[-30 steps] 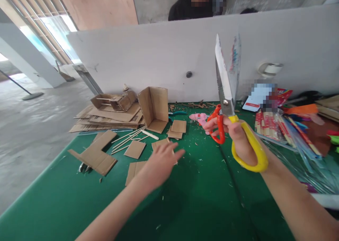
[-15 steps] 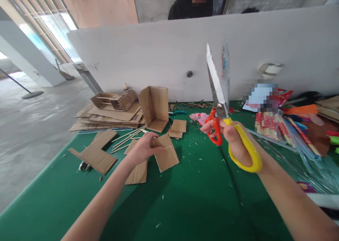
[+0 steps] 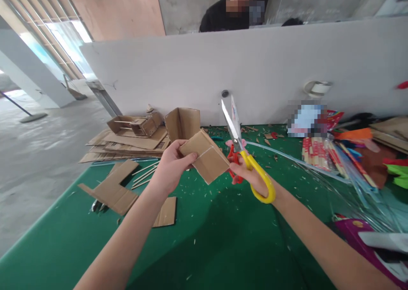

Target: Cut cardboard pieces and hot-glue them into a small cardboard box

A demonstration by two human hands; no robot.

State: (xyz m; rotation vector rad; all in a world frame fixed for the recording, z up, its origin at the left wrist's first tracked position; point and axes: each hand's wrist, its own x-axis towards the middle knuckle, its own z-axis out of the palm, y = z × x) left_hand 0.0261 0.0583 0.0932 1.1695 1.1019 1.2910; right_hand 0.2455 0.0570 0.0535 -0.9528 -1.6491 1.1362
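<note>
A square piece of cardboard (image 3: 208, 160) with a pale line across it is pinched between the thumb and fingers of my left hand (image 3: 174, 164), raised above the green table (image 3: 204, 247). My right hand (image 3: 250, 175) holds a pair of scissors (image 3: 236, 133) with one red and one yellow handle. Its blades point up and are parted, away from the cardboard. The right fingertips come close to the cardboard's right corner; whether they touch it I cannot tell. Behind the held piece stands a folded cardboard corner (image 3: 181, 122), partly hidden.
An L-shaped cardboard piece (image 3: 116, 188) and thin wooden sticks (image 3: 145, 175) lie at left. Behind them a cardboard model (image 3: 140, 124) rests on stacked sheets (image 3: 127, 143). Bundled sticks (image 3: 315, 152) and a purple object (image 3: 357, 230) are at right. Beyond the white partition (image 3: 178, 65) is a person (image 3: 219, 16).
My left hand has lifted the cardboard square off the table and moved it slightly right. My right hand has brought the scissors left and lower, nearer to the cardboard.
</note>
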